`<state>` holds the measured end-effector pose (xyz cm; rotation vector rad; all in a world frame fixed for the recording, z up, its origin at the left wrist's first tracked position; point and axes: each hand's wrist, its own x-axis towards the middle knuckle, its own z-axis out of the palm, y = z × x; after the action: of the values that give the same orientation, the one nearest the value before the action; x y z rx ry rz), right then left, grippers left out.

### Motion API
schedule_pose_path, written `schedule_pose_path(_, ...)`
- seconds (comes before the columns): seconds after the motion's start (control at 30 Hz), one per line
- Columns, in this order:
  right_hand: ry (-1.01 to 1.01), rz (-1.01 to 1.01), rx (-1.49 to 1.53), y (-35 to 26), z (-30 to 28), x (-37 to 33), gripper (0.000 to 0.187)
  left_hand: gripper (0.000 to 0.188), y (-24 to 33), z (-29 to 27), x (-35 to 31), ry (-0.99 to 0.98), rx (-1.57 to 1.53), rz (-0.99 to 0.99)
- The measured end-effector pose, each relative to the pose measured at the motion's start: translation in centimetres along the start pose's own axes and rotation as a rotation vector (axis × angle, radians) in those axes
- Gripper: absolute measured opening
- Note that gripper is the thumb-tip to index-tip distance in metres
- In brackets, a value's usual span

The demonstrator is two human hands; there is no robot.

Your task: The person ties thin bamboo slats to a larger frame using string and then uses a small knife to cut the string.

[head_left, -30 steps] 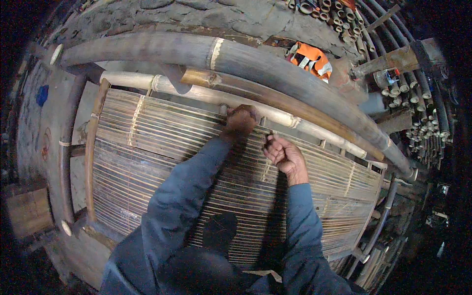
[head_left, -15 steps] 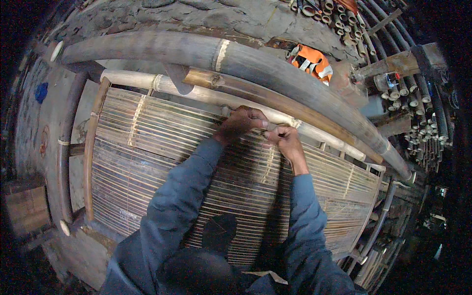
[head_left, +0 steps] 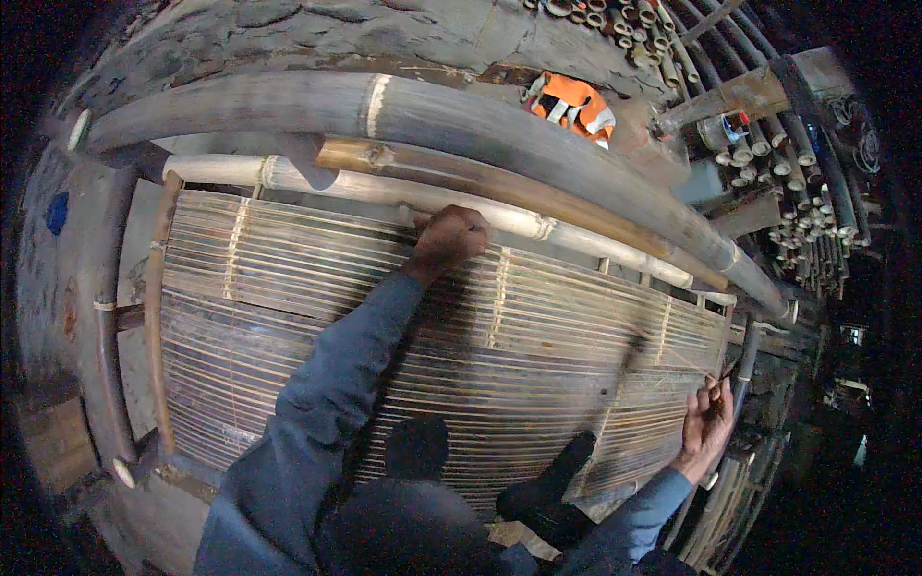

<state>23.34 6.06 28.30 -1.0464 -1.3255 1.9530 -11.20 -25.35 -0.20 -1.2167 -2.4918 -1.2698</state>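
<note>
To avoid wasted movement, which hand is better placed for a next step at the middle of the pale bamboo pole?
Left, probably. The left hand is at the pale bamboo pole, near its middle; the right hand is away, near the right end of the slatted panel.

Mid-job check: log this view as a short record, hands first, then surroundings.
Left hand: fingers curled at the upper edge of the panel, by the pale pole; whether it grips anything is hidden
Right hand: near the panel's right edge, fingers drawn together, a thin strand showing at their tips
Hands: well apart
Panel: rows of thin slats, framed in poles
Beyond pale pole: brown pole, then thick grey pole
Background: orange-and-white item; cut bamboo stacked upper right
</note>
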Motion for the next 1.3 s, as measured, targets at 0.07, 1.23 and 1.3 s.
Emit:
schedule_pose_path(0.07, -0.034, 0.043, -0.265, -2.3, -1.6, -0.9, 0.028, 0.011, 0.3, 0.2, 0.0, 0.125, 0.297, 0.186)
schedule_pose_path(1.23, -0.829, -0.538, -1.811, 27.0, 0.9, -14.1, 0.030, 0.033, 14.3, -1.6, -3.5, -0.260, -0.465, -0.050)
schedule_pose_path(1.3, -0.674, -0.214, -1.867, 18.8, -6.7, -13.9, 0.031, 0.030, 14.1, -1.7, -4.0, -0.277, -0.609, -0.134)
